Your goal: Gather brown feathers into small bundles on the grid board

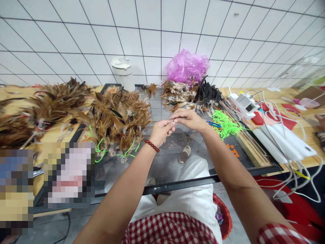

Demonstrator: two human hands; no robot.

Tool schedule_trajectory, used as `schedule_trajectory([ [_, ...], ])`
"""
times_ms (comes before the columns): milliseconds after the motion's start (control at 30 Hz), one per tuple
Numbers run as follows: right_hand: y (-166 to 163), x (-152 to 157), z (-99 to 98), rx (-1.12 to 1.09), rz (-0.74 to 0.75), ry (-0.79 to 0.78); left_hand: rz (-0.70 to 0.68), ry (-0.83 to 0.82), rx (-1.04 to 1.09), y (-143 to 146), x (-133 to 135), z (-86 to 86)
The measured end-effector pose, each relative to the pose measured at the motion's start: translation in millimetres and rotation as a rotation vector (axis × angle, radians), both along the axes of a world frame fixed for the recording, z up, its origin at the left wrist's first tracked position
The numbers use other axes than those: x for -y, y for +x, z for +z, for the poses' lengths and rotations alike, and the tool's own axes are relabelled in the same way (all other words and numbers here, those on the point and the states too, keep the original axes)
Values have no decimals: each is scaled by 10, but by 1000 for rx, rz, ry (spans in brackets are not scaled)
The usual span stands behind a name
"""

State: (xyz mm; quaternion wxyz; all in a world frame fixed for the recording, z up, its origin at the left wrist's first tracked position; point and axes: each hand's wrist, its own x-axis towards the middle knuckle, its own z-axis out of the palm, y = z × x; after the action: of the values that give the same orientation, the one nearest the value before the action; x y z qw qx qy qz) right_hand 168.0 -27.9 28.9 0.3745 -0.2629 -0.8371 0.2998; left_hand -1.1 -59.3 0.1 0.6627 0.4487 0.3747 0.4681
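Above the dark glass tabletop, my two hands meet at the fingertips. My left hand, with a red bead bracelet at its wrist, is closed in a pinch. Against it, my right hand has thumb and index finger pressed together. Whatever lies between the fingers is too small to make out. Left of my hands lies a big pile of brown feathers with bright green strings among them. Close to my right wrist are blue-handled snips and a heap of neon green strings.
At the back stand a white lidded cup and a pink plastic bag, with pale and black feathers before it. More brown feathers lie far left. A white power strip and tangled cables are at right. A red basket sits below.
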Motion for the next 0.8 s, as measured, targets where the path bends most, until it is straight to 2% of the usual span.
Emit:
schedule_trajectory([
  [133,51,-7,35,39,54,-67,-65,11,-64,-8,16,-6],
  [233,53,-8,44,33,28,-100,-86,29,-67,5,23,-8],
  [400,39,5,57,-12,-49,-102,110,164,47,27,-17,-31],
  [533,-21,29,44,39,-134,-15,49,218,-112,26,-22,-57],
  [600,-62,29,23,41,-159,7,33,180,-140,32,-11,-68],
  [667,-87,14,-3,-7,-198,-12,43,106,-60,40,0,-75],
  [800,-59,-29,-30,-202,-319,-167,17,13,67,47,8,-76],
])
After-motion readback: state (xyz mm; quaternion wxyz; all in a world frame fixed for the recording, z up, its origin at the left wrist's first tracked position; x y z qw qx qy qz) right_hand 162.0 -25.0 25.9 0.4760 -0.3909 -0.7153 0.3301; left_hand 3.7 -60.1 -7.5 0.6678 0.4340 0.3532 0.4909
